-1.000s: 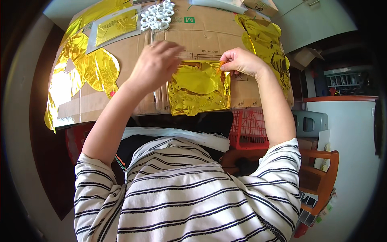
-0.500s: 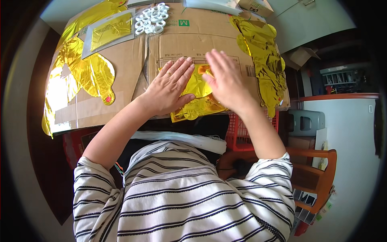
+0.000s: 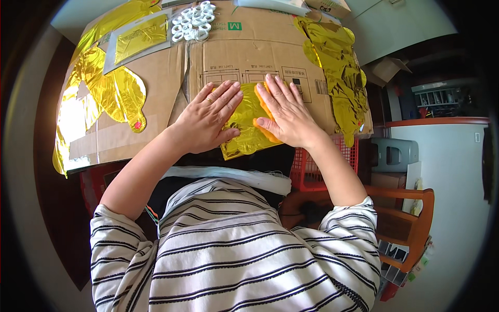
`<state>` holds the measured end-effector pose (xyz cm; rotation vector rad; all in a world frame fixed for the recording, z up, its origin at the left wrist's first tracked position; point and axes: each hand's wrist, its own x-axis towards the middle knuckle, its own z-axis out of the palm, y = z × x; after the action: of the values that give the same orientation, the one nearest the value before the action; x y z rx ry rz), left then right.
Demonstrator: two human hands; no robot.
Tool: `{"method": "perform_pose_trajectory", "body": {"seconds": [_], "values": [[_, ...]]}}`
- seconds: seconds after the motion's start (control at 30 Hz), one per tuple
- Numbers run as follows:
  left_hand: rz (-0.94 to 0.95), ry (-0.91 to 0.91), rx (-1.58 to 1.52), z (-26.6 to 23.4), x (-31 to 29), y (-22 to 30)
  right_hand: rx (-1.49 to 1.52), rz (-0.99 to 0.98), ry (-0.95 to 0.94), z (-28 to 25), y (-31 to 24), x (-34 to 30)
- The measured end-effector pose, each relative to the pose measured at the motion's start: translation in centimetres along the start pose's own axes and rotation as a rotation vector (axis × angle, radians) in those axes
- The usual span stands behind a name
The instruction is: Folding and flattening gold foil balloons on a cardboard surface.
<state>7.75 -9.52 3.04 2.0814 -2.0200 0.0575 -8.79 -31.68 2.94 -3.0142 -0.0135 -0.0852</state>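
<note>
A shiny gold foil piece, apparently folded to a near-rectangular shape [image 3: 247, 112], lies at the near edge of a brown corrugated cardboard sheet [image 3: 241, 54], directly in front of the person. The bare left hand [image 3: 207, 118] is spread palm down over its left side, and the bare right hand [image 3: 289, 115] lies palm down over its right side; both have fingers extended and grip nothing, the two standing apart with foil showing between. The folding looks largely done, by my judgement, though a rounded lobe sticks out at the near edge, some creases remain, and the hands hide both sides. Farther out, a crumpled gold foil piece on the left [image 3: 123, 93] and a long gold foil piece on the right [image 3: 338, 67] lie loose, not folded compactly. Beyond are a flat clear sleeve containing gold foil [image 3: 110, 58] and a cluster of small white rings [image 3: 194, 22].
</note>
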Motion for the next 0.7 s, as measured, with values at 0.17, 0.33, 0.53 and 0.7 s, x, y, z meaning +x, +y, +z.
{"method": "perform_pose_trajectory", "body": {"seconds": [0.17, 0.33, 0.53, 0.7], "values": [[-0.004, -0.01, 0.024, 0.1, -0.1, 0.1, -0.04, 0.054, -0.007, -0.2, 0.8, -1.0], [-0.008, -0.012, 0.031, 0.2, -0.1, 0.1, -0.23, 0.168, 0.049, -1.3, -0.3, -1.9], [-0.011, -0.004, 0.014, 0.1, -0.3, 0.2, -0.003, -0.09, 0.094, -1.9, -6.4, -4.4], [-0.037, 0.013, -0.111, -0.1, -1.1, 1.0, -0.154, -0.148, 0.441, 2.9, -6.9, -4.5]]}}
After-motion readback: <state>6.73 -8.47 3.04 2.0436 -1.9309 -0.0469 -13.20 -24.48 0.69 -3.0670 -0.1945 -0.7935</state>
